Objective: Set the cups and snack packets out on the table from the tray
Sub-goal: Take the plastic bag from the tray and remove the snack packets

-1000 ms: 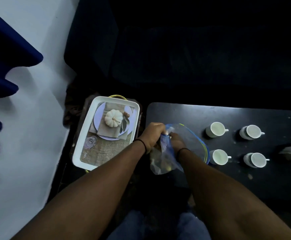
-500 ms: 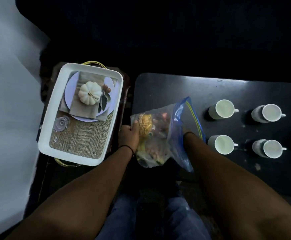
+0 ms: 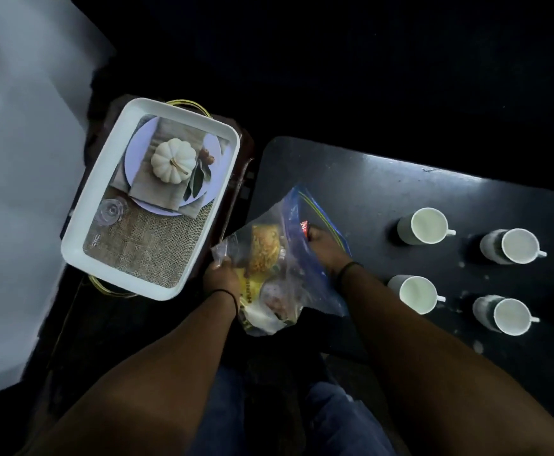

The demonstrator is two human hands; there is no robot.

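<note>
Zip bag (image 3: 289, 258) of snack packets (image 3: 264, 250): at table (image 3: 384, 179) near edge, beside tray (image 3: 81, 232). Left hand (image 3: 221, 279) pinches bag wall; right hand (image 3: 325, 248) inside mouth, fingers seemingly closed on red packet (image 3: 303, 225). Film soft, slippery, light; grip packet edges. Four cups (image 3: 422, 225) out.
</note>
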